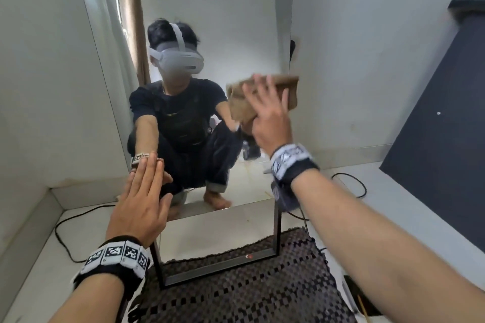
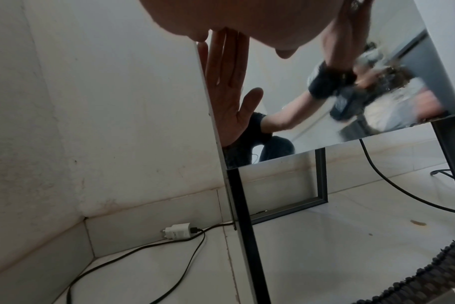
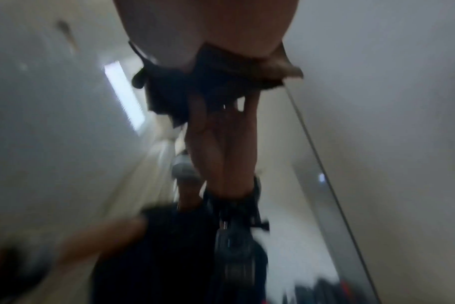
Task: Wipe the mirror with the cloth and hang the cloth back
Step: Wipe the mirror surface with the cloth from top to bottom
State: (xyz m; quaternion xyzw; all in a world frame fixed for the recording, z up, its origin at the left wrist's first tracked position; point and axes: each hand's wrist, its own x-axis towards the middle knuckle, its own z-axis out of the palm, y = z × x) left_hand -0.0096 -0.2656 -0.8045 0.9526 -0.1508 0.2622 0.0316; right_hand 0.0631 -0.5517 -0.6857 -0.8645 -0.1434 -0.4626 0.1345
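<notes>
A tall frameless mirror point(image 1: 223, 34) stands on a black frame and shows my crouching reflection. My right hand point(image 1: 267, 113) presses a folded brown cloth point(image 1: 290, 88) flat against the glass near its right edge, fingers straight and spread. My left hand point(image 1: 141, 199) lies flat on the mirror's lower left edge with its fingers together. The left wrist view shows the left palm point(image 2: 234, 18) at the glass point(image 2: 273, 67), with the hand's reflection beside it. In the blurred right wrist view, the cloth point(image 3: 281, 69) sticks out under my right palm point(image 3: 208, 30).
The mirror's black stand point(image 1: 277, 231) rests on the white tiled floor, partly on a dark woven mat point(image 1: 249, 294). Cables point(image 1: 68, 238) run on the floor both sides, with a white charger point(image 2: 177, 231) at the left wall. A black panel point(image 1: 446, 126) leans at the right.
</notes>
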